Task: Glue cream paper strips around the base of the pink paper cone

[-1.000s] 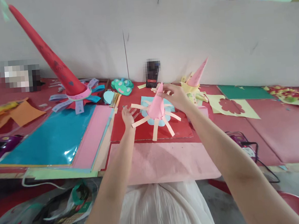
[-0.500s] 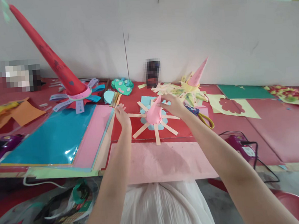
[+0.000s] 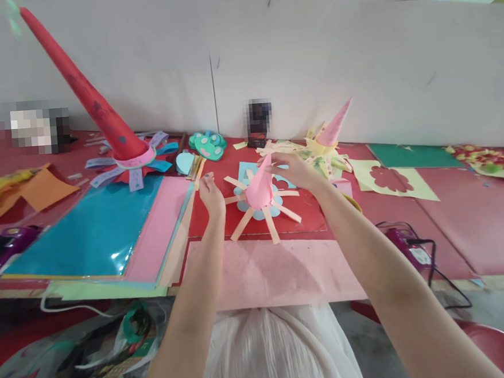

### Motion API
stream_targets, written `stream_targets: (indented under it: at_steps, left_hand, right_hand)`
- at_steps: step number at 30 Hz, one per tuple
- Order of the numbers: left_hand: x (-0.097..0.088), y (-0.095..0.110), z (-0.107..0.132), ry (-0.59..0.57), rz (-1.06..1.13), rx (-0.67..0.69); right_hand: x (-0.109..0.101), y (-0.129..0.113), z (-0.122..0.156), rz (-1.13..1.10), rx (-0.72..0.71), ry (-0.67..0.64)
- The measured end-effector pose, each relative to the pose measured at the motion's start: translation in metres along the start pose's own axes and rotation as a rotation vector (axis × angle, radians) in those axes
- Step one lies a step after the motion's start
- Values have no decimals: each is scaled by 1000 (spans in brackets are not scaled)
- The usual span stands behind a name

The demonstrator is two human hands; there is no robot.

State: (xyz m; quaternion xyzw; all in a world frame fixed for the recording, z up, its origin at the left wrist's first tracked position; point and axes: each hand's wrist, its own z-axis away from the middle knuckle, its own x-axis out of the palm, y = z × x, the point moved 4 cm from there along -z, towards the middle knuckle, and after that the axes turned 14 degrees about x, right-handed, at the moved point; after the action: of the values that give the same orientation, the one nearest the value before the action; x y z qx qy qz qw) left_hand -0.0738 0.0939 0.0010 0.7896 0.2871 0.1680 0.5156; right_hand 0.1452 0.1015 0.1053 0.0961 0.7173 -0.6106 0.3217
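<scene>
Surface [image 3: 491, 212]: the pink cone [image 3: 260, 193] stands back from the middle of the front edge, over a red sheet [image 3: 306, 218], beyond a pink sheet [image 3: 262, 274] that runs along that edge.
Right hand [image 3: 292, 170]: thumb and fingers pinch the cone close to its tip; a light pinch would be wise, as rolled paper likely dents.
Left hand [image 3: 211, 194]: released, fingers spread beside the cone; best kept off the strip ends, or brought in low to steady the base.
Blue scalloped shape [image 3: 259, 214]: peeks out beneath the cone; whether they touch, I cannot tell.
Cone: smooth, plain pink, tip leaning towards the surface's right edge.
Strips [image 3: 272, 228]: pale peach, narrow, straight, fanning from the base; worth keeping unbent.
</scene>
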Motion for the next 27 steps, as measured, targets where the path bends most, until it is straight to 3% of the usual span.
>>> stream_targets:
  at_steps: [4, 8, 13, 17, 21, 27]
  left_hand:
    - [0, 7, 3, -54, -82, 135]
    - [2, 8, 5, -79, -134, 167]
    - [5, 8, 4, -164, -246, 202]
    - [1, 7, 2, -244, -514, 235]
    - [-6, -2, -1, -296, -745, 138]
    - [-7, -16, -5, -371, -812, 56]
  right_hand:
    - [7, -7, 4, 74, 7, -73]
    - [7, -11, 8, 125, 41, -76]
    - [7, 8, 11, 61, 74, -50]
    - [16, 39, 23, -139, 152, 193]
    - [30, 64, 51, -196, 297, 517]
    - [55, 84, 77, -221, 435, 722]
